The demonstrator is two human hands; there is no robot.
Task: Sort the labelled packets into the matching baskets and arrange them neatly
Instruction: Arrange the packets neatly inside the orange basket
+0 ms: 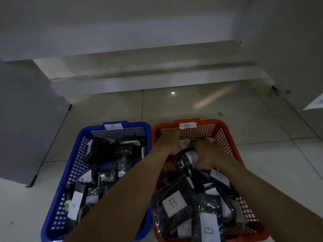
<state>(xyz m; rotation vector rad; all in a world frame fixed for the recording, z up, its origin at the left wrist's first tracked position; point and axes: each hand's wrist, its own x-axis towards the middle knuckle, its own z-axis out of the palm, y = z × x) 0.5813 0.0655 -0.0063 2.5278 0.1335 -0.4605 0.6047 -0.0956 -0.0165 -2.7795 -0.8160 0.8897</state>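
Two baskets sit side by side on the floor. The blue basket (79,159) carries an A tag and holds several dark packets with white A labels (74,206). The orange basket (225,137) carries a B tag and holds several dark packets labelled B (173,202). Both my hands reach into the far end of the orange basket. My right hand (204,155) grips a dark packet with a white label (187,159). My left hand (170,143) is curled over the packets beside it; what it holds is hidden.
A grey cabinet (26,123) stands on the left, close to the blue basket. A low white step (148,82) runs across behind the baskets. A sheet of paper (314,103) shows at the right edge. Pale tiled floor surrounds the baskets.
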